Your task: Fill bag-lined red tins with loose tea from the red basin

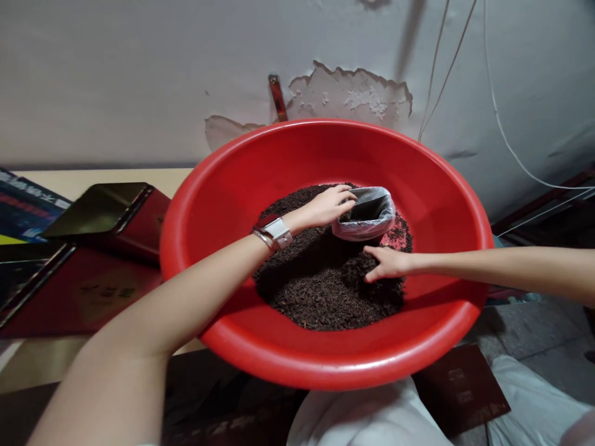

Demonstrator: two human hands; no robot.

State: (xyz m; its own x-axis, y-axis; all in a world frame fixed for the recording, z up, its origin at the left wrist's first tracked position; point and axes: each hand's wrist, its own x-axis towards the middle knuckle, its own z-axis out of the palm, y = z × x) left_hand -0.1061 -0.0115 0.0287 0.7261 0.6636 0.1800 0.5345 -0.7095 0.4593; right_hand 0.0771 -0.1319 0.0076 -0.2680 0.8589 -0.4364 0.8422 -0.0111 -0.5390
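A large red plastic basin (334,371) holds a heap of dark loose tea leaves (320,303). Inside it, toward the back, a container with a clear plastic liner (365,230) leans with its mouth up; the liner is folded over the rim. My left hand (331,205), wearing a watch (279,233), grips the left side of that rim, fingertips over the edge. My right hand (389,263) is low in the leaves, just in front of the container. Its thumb and fingers curve around a clump of leaves, and some fingers are hidden.
Two red tins (134,226) (88,291) lie at the left on a pale tabletop (158,178). Behind the basin rises a wall (139,74) with peeling paint and hanging cables (497,111). A dark red box (465,384) sits below the basin, at right.
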